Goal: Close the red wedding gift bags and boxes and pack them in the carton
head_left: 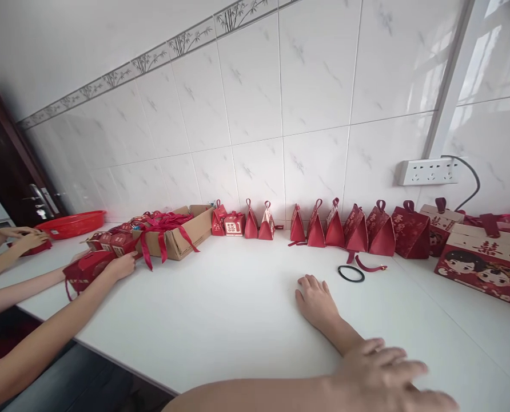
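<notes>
My right hand [317,300] lies palm down on the white table, fingers loosely apart and nothing in them. Across my right forearm reaches my left hand [390,372], its fingers spread and slightly blurred; whether it touches the forearm I cannot tell. Just beyond the right hand are a black ring-shaped band [351,273] and a short dark red ribbon strap [370,264] with a gold-coloured end. Behind them, a row of red triangular gift boxes [354,230] with loop handles stands along the wall. A larger red and cream box [482,260] with two cartoon faces is at the right.
At the left, a co-worker's hands [124,264] hold a red box [87,270]. Another person's hands [27,240] work farther left. A cardboard box [190,234] holds red ribbons [164,222]. A red basin [72,224] stands behind; a power strip [429,171] is on the tiled wall.
</notes>
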`<state>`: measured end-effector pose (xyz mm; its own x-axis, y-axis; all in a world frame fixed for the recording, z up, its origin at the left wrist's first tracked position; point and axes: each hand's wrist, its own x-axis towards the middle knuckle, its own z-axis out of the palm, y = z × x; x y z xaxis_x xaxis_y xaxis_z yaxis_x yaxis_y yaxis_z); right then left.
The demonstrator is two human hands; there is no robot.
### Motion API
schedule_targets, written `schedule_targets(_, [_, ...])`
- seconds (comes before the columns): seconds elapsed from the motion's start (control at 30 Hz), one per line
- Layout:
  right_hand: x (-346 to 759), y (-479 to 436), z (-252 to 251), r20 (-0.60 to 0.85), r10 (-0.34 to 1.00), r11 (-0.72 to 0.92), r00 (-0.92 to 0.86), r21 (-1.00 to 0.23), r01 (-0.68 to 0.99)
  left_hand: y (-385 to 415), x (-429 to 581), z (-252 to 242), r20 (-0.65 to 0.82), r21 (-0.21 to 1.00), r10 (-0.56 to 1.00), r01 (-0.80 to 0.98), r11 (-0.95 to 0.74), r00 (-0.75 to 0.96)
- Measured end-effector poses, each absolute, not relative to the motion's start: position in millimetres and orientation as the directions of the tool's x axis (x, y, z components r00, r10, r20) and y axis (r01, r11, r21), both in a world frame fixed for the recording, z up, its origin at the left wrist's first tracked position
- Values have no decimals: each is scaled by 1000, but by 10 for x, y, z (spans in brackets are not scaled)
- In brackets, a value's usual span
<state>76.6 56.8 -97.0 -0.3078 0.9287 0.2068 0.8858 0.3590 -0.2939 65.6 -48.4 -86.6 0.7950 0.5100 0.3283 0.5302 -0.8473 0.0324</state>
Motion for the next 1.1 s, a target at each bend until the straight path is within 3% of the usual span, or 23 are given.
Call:
schedule_targets(0.17, [757, 568, -1062, 325, 900, 381, -290, -265, 886, -243, 255, -840, 461, -66, 591, 689, -721, 662])
schedule_targets(0.33, [769, 577, -1112, 320, 888, 413, -329, -246, 877, 331, -433, -730, 408, -50, 738, 820, -570, 537])
schedule_targets(0.4, [761, 577, -1083, 265, 908, 388, -323, -244, 889, 606, -853, -631, 405, 28, 888, 968, -251, 219])
schedule_targets(0.47, [747, 570, -1044, 203, 929, 355, -311, -238, 904, 830, -1286, -578, 419, 96, 908, 995, -37, -7])
schedule_targets(0.6, [728, 542, -1009, 141, 941, 334, -308, -232, 914, 1120, -1929, -670, 334, 233, 850, 909, 345, -408])
schedule_targets(0.7, [733, 528, -1046, 147, 935, 350, -324, -223, 910, 1324, -2133, -785, 245, 295, 752, 786, 543, -611])
schedule_targets(0.87, [785, 563, -1227, 277, 886, 432, -373, -198, 880, 1695, -2265, -852, 199, 314, 678, 701, 640, -708])
schedule_targets(1.1, [861, 659, -1486, 617, 684, 565, -388, -113, 817, 2109, -2517, -880, 323, 268, 629, 706, 656, -707])
